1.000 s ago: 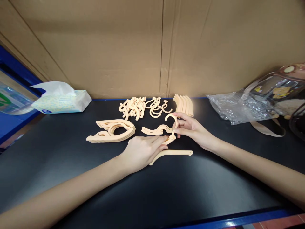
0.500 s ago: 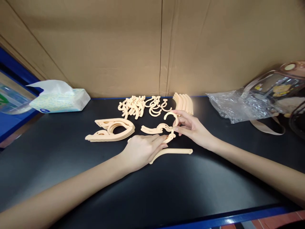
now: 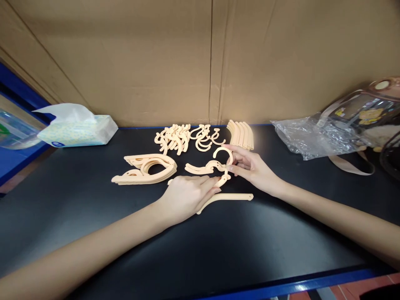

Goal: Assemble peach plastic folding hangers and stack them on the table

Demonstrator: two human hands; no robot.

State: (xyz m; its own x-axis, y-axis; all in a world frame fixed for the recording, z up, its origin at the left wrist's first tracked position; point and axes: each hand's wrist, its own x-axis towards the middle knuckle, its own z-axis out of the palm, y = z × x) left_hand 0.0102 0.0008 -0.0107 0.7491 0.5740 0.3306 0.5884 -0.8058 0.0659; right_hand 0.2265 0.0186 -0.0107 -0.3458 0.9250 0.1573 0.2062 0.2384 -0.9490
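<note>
Between my hands is a partly joined peach plastic folding hanger, with its curved hook point(image 3: 230, 155) pointing up and away. My right hand point(image 3: 248, 166) pinches the hook's lower shank between thumb and fingers. From the left, my left hand point(image 3: 189, 193) lies over a hanger arm point(image 3: 222, 181), its fingers closed on it and covering most of its length. Another hanger arm point(image 3: 200, 168) lies just behind, its right end close to the hook shank; whether they are joined I cannot tell. In front, a slim bent bar point(image 3: 229, 196) rests on the table, its left end beside my left fingers.
Folded hangers point(image 3: 146, 177) lie stacked at left. Behind are a pile of hanger arms point(image 3: 173, 137), loose hooks point(image 3: 203, 139) and a row of bars point(image 3: 240, 135). A tissue pack point(image 3: 78, 131) stands far left; a clear plastic bag point(image 3: 309, 135) and a transparent backpack point(image 3: 365, 112) sit at right.
Both hands keep their grip on the hanger parts. The hook has tilted very slightly to the left; otherwise little differs.
</note>
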